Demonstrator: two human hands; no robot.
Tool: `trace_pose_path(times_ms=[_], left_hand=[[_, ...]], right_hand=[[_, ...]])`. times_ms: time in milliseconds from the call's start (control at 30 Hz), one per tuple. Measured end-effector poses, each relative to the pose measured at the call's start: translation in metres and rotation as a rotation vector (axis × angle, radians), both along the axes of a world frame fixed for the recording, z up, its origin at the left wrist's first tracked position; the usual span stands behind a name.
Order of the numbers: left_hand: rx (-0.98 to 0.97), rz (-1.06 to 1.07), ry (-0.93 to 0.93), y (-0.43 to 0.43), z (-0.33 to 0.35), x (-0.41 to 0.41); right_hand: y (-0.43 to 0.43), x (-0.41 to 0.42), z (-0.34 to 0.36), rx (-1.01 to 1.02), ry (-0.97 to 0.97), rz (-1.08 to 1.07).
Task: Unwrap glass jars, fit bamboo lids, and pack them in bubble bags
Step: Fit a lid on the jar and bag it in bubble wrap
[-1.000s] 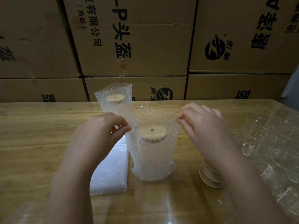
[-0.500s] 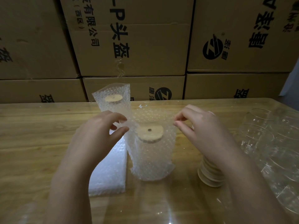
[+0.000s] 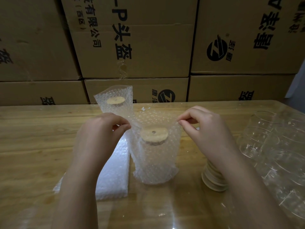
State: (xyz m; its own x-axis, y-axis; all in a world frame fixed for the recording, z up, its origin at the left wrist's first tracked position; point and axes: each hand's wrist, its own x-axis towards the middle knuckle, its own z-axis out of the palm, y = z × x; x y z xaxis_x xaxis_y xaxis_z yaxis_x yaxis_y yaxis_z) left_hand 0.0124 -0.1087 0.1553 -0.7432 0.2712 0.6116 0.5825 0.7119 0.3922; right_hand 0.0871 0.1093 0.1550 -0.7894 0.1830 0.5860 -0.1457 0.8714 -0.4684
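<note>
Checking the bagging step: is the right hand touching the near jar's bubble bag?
Touching. The head view shows the right hand pinching the bubble bag at its top edge.

both hands (image 3: 102, 131) pinching bubble bag (image 3: 155, 156), lidded jar (image 3: 154, 134)

One wide-angle view, worn on the person's head, looks forward and down across the bench (image 3: 33, 146) toward stacked cardboard boxes (image 3: 148, 47) behind its far edge. It sits close: the left hand (image 3: 100, 129) and right hand (image 3: 206, 128) flank the centred bubble bag (image 3: 155, 161).
</note>
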Motion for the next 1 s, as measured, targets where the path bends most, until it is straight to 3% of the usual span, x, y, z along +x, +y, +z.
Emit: trace_pose_path(times_ms=[333, 567, 733, 833, 933, 1000], left_hand=[[0.129, -0.085, 0.154, 0.014, -0.011, -0.007], [0.316, -0.146, -0.044, 0.015, -0.018, -0.013], [0.494, -0.226, -0.218, 0.012, -0.021, -0.017], [0.552, -0.238, -0.266, 0.007, -0.024, -0.021], [0.615, -0.242, -0.297, 0.004, -0.028, -0.025], [0.666, -0.272, -0.333, 0.005, -0.03, -0.027]], right_hand=[[0.002, -0.005, -0.006, -0.039, 0.109, -0.031], [0.007, -0.007, -0.008, -0.053, 0.114, -0.054], [0.007, -0.009, -0.009, -0.305, 0.093, 0.038], [0.014, -0.012, -0.01, -0.669, -0.15, 0.272], [0.021, -0.016, -0.019, -0.598, -0.525, 0.415], [0.018, -0.022, -0.03, -0.534, -0.657, 0.435]])
